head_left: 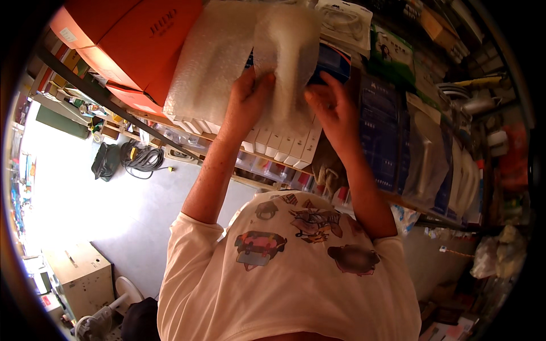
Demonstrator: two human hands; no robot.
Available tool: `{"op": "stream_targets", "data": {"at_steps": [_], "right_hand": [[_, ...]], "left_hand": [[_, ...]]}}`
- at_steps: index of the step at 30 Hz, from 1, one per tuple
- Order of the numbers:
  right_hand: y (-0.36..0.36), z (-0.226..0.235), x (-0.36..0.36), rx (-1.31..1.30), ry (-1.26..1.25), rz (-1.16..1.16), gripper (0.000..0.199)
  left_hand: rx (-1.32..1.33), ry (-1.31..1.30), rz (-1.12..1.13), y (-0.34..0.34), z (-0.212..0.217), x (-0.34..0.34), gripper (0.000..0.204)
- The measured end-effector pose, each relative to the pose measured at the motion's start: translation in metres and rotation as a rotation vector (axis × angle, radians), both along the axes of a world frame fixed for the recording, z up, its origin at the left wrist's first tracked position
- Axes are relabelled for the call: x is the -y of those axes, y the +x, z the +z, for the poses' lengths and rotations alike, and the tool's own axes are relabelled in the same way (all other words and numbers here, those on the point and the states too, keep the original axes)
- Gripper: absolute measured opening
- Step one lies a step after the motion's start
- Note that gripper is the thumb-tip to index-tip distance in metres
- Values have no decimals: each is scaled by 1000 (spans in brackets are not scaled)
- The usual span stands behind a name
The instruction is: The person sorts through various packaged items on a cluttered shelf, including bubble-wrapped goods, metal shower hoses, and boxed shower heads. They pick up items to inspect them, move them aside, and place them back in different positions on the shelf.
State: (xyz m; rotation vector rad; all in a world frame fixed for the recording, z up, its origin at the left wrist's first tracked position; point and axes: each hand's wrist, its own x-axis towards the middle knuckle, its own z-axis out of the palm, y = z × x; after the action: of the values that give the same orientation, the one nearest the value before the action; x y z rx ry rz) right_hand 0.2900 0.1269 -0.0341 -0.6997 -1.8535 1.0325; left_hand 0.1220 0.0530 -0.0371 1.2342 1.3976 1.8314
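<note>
My left hand (248, 94) is closed on the near left edge of a cloudy, translucent wrapped piece (291, 54), with the thumb on top. What is inside the wrapping cannot be made out. To the right, my right hand (335, 108) has its fingers apart and partly bent, close to the wrapping's right edge, and nothing shows in it. Behind the wrapping a dark blue box (334, 63) is partly hidden. A broad sheet of bubble wrap (207, 62) lies left of my left hand, over a row of slim white boxes (278, 145).
Large orange boxes (136, 45) stand at the far left of the shelf. Blue packages (382, 133) and a clear-bagged item (424, 150) lie to the right. A coiled black cable (142, 161) rests on the floor at left, near a beige cabinet (79, 273).
</note>
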Motion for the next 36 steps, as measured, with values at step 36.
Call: {"op": "stream_targets", "data": {"at_steps": [36], "right_hand": [[122, 22, -1, 206, 81, -120, 23]], "left_hand": [[-967, 19, 338, 44, 9, 6, 51]]}}
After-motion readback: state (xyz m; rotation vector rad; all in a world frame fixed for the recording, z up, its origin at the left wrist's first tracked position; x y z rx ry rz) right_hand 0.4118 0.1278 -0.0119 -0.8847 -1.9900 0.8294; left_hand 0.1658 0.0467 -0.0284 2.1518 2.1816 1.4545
